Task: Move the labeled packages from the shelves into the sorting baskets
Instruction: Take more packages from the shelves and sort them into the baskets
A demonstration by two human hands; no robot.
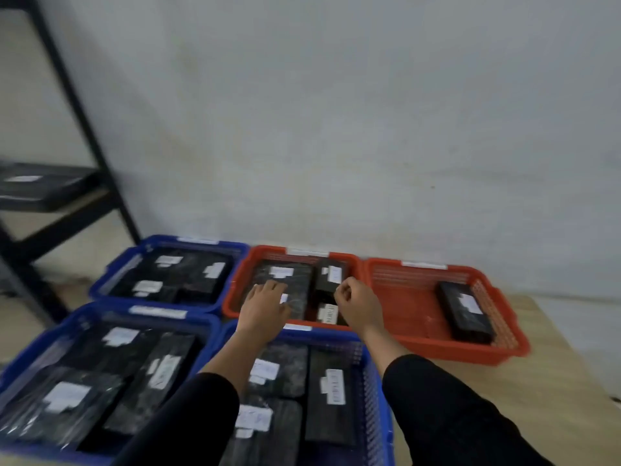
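Over the middle red basket: left hand pressing flat, fingers spread, on a black package; right hand hovering, loosely curled, empty. Best seating it level before letting go.

Two arms come in from the bottom edge, each in a long black sleeve. The left sleeve is plain, dark and matte, with no print or logo to be seen; its cuff ends partway up the forearm, well short of the left hand. The right sleeve is the same black cloth, loose and softly creased, with its cuff also well back from the right hand. Forearms, wrists and hands are bare beyond the cuffs. The picture is too blurred to show stitching.
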